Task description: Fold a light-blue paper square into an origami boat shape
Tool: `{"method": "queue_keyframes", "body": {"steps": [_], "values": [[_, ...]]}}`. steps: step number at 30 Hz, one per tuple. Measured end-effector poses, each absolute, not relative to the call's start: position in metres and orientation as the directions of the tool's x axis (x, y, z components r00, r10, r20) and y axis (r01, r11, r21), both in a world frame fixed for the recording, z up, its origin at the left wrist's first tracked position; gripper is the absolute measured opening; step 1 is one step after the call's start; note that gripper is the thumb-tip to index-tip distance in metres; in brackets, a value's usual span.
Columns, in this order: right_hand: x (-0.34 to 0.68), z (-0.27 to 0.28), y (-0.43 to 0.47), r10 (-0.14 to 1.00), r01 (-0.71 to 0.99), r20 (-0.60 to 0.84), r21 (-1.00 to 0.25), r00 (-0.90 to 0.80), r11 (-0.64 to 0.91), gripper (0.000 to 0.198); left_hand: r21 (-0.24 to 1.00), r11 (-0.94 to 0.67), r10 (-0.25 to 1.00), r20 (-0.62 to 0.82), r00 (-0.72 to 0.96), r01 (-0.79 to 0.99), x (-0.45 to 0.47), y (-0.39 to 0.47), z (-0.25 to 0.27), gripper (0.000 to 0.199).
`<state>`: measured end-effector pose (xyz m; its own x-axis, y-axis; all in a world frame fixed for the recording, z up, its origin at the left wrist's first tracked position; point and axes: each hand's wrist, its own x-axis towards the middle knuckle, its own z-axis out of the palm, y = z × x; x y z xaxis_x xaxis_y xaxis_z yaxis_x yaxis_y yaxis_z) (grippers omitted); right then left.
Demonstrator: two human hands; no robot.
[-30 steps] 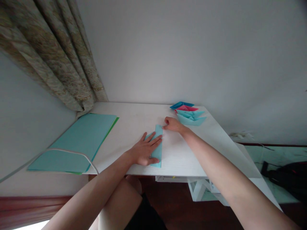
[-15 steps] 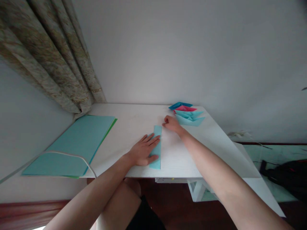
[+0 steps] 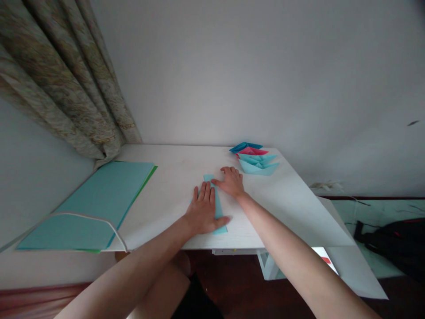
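Folded blue paper (image 3: 218, 206), now slanted, left hand (image 3: 203, 212) pressed flat on it; right hand (image 3: 233, 181) uncurled, spread

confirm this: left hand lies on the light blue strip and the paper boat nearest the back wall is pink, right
One slip: the head view shows the paper boat nearest the back wall is blue, not pink. The left hand lies on the light blue strip.
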<state>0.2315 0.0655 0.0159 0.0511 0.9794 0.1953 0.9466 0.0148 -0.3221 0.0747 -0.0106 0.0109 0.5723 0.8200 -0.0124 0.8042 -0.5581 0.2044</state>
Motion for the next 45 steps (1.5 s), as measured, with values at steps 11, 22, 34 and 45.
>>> {"method": "queue_keyframes", "body": {"steps": [11,22,34,45], "values": [[0.207,0.016,0.072,0.942,0.943,0.241,-0.293,0.233,-0.159,0.052,0.172,-0.449,0.893,0.121,0.434,0.877,0.078,0.011,0.012,0.062],[0.195,0.013,0.053,0.954,0.986,0.279,-0.146,0.114,-0.076,0.043,0.222,-0.257,0.966,0.055,0.251,0.941,0.083,0.032,0.005,0.059],[0.201,0.014,-0.027,0.991,0.988,0.117,-0.13,-0.065,0.08,0.056,0.272,-0.101,0.993,0.095,0.077,0.957,0.089,0.041,0.004,0.059],[0.213,0.019,-0.075,0.953,0.944,0.071,-0.135,-0.294,0.301,0.072,0.246,-0.248,0.967,0.013,0.253,0.937,0.082,0.028,0.008,0.063]]}}
